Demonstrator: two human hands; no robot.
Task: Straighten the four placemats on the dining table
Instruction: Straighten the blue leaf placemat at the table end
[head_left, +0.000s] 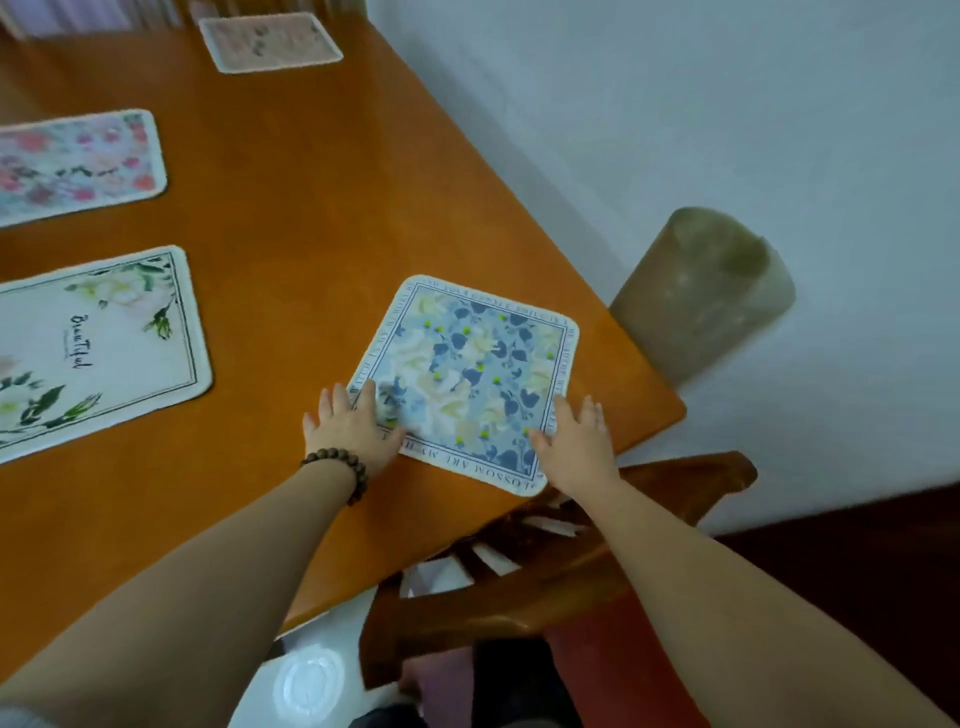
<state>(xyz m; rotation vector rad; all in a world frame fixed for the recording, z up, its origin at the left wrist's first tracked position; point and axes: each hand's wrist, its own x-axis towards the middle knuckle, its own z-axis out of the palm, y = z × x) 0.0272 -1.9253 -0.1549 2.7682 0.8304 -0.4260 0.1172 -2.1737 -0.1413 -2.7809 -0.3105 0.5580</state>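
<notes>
A blue floral placemat (470, 376) lies near the table's right corner, turned at an angle to the table edge. My left hand (353, 423) rests flat on its near-left corner, fingers spread. My right hand (576, 441) lies flat against its near-right corner, fingers apart. A white placemat with green leaves and the word "Beautiful" (98, 348) sits at the left. A pink floral placemat (78, 163) lies beyond it. A pale pink placemat (270, 41) is at the far end of the table.
The orange wooden table (291, 218) ends at a rounded corner on the right. A wooden chair (597, 551) is tucked under the near edge. A brownish cylinder (701, 291) stands on the floor by the white wall.
</notes>
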